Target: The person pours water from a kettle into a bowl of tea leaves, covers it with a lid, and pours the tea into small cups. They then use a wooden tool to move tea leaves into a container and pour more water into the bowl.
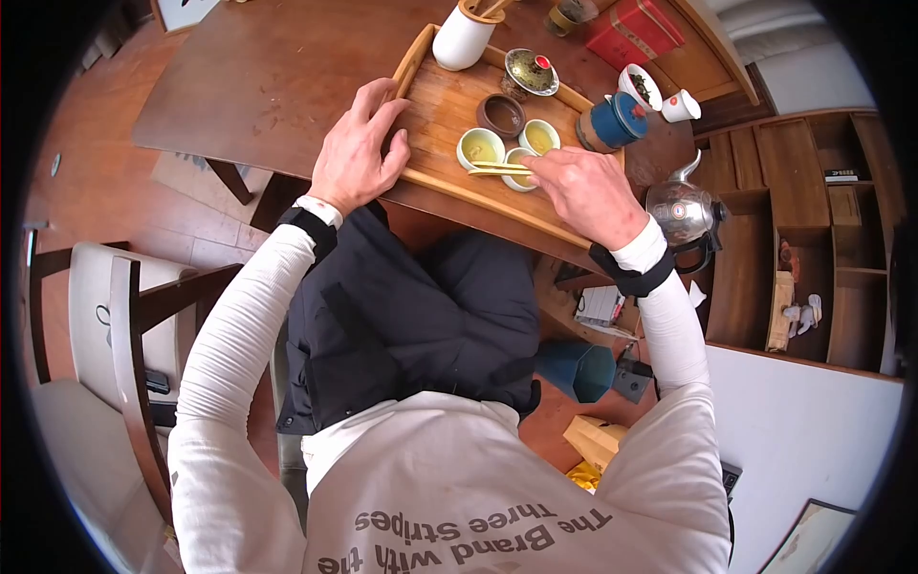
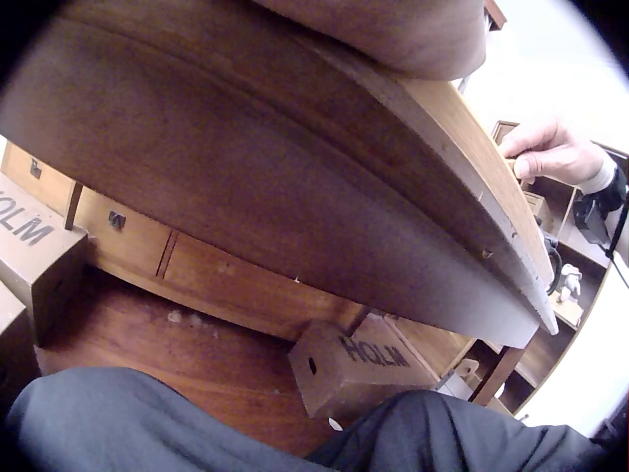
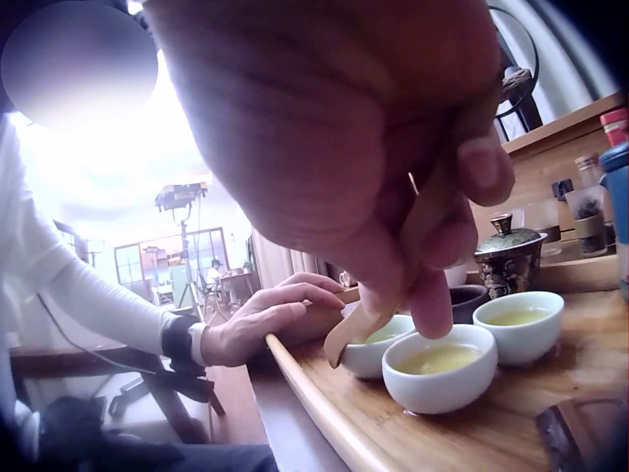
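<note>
Wooden tongs (image 1: 502,172), we are pinching them in our right hand (image 1: 585,189), three cups (image 3: 439,385) of yellowish liquid sitting close by on the tray (image 1: 438,124), our left hand (image 1: 358,153) resting, fingers relaxed, at its edge.

A brown wooden counter (image 1: 249,86) stands on a reddish floor (image 1: 100,139), with a pale chair (image 1: 98,306) on one side and wooden shelves (image 1: 790,177) beside a white wall (image 1: 789,411) on the other. Bright light washes out the background near a lamp (image 3: 180,198).
</note>
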Demonstrator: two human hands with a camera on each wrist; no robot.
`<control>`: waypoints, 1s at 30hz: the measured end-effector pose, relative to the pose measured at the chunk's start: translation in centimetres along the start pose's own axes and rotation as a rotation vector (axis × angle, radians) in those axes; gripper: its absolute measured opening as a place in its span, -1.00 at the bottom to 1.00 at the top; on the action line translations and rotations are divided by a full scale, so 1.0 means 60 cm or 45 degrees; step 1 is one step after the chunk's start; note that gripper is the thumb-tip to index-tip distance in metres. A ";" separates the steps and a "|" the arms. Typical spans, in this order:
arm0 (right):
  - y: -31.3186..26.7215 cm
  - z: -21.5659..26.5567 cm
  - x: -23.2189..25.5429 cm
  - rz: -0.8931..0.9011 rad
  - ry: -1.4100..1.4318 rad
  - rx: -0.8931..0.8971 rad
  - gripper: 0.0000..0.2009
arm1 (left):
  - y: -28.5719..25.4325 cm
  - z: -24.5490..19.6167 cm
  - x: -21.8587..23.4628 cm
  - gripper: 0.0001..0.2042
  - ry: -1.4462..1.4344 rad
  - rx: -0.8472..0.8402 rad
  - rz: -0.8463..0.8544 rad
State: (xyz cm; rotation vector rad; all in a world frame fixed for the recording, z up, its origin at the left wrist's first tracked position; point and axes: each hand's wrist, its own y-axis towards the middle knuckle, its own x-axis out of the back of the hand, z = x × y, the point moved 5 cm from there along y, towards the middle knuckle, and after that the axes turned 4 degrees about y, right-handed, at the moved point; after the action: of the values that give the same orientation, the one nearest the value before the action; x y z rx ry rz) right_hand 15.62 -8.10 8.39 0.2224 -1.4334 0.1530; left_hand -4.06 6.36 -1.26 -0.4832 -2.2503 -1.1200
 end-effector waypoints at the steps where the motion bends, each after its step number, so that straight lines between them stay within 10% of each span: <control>1: 0.000 -0.001 0.000 -0.004 -0.010 0.006 -0.82 | 0.000 0.001 -0.001 -0.67 -0.012 0.006 0.005; 11: -0.014 -0.003 -0.004 -0.074 -0.141 0.025 -0.83 | 0.022 0.005 0.017 -0.60 -0.106 0.013 0.014; 20: -0.026 -0.003 -0.004 -0.192 -0.092 0.003 -0.84 | 0.060 0.114 0.003 -0.64 -1.299 1.280 0.124; 30: -0.023 0.007 0.021 -0.231 -0.095 0.003 -0.86 | 0.054 0.108 -0.029 -0.67 -1.629 1.377 -0.223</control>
State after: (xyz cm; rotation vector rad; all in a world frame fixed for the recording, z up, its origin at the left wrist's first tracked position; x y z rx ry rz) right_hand 15.74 -9.55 9.62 0.3619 -1.4793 -0.0019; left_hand -3.12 13.36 -3.55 -0.5758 -3.4826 0.7588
